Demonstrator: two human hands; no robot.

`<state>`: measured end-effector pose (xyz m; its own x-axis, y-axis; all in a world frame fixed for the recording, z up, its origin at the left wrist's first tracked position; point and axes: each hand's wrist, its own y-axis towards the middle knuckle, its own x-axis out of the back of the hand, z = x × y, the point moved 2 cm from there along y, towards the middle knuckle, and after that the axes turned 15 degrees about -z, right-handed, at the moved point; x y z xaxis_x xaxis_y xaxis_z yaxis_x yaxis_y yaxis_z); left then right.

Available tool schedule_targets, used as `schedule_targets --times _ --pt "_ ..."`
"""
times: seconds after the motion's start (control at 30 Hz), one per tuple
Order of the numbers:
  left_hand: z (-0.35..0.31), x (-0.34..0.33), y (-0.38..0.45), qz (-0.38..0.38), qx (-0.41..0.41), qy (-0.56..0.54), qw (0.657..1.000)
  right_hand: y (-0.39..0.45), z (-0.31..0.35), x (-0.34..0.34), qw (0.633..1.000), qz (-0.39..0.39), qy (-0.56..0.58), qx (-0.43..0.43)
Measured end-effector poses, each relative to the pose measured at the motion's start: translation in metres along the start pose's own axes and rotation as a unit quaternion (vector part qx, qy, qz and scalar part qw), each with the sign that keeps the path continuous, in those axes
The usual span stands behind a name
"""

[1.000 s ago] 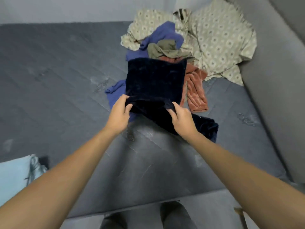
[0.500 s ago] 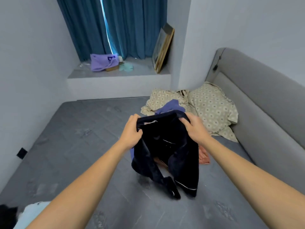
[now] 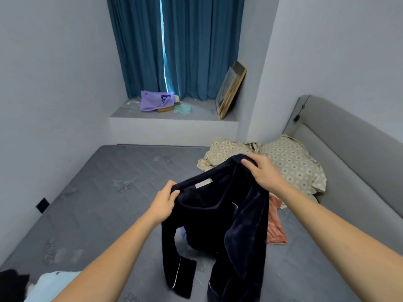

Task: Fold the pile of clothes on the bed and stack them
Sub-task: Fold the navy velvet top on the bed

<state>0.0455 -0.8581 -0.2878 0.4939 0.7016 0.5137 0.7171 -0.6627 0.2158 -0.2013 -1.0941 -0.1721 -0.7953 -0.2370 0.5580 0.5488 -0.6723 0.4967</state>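
Now your left hand (image 3: 164, 203) and right hand (image 3: 262, 171) each grip the navy top (image 3: 216, 225) at its shoulders, held hanging above the bed (image 3: 98, 192) to straighten it before folding; unfolded pile (image 3: 290, 162) beyond.

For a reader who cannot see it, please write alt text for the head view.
Two bare hands, left hand and right hand, hold a dark navy top up by its collar over a grey bed. Behind it lie patterned beige clothes and a pink garment; blue curtains hang at the back.
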Motion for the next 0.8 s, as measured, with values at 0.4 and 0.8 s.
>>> schedule_targets --times 0.4,0.8 --pt "-0.002 0.037 0.024 0.108 -0.034 -0.011 0.993 0.009 -0.017 0.018 1.0 0.008 -0.028 0.001" --pt "0.011 0.056 0.031 0.073 -0.027 -0.054 0.996 0.022 -0.011 0.031 0.998 -0.017 -0.033 0.047"
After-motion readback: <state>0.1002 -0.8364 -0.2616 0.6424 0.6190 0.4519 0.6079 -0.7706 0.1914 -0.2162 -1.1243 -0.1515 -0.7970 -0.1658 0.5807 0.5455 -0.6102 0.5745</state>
